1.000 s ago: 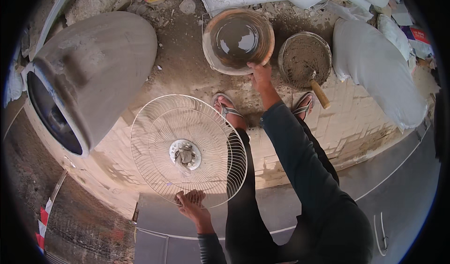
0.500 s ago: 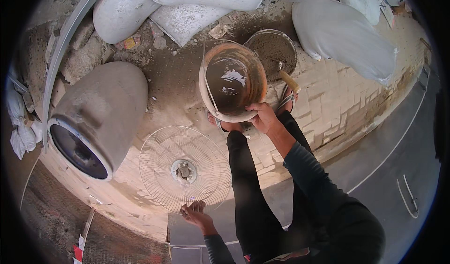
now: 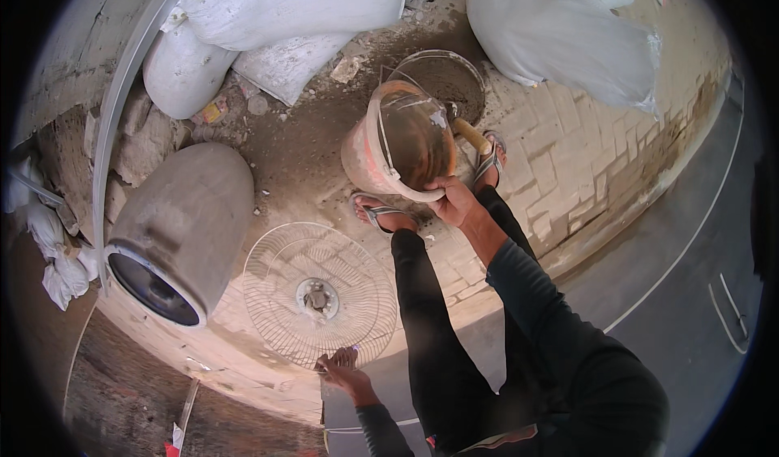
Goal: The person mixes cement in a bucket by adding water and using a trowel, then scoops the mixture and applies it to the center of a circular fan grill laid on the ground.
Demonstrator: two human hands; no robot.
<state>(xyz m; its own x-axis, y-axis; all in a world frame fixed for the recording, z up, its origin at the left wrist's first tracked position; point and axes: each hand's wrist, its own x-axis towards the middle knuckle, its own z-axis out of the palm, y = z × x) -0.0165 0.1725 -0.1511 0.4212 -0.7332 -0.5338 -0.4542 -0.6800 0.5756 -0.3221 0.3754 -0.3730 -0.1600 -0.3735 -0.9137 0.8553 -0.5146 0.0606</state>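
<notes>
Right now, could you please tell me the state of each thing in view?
Orange bucket: lifted and tilted, gripped at its rim by the right hand.
Wire fan guard: lying flat on the paving, its edge held by the left hand.
Grey bucket: standing upright, a wooden-handled tool inside.
Grey drum: lying on its side.

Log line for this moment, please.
left hand: grips wire fan guard rim | right hand: holds tilted orange bucket by rim | second bucket: behind

A single head-worn fisheye looks steeply down from standing height over the person's own legs to the paved ground (image 3: 584, 165).
</notes>
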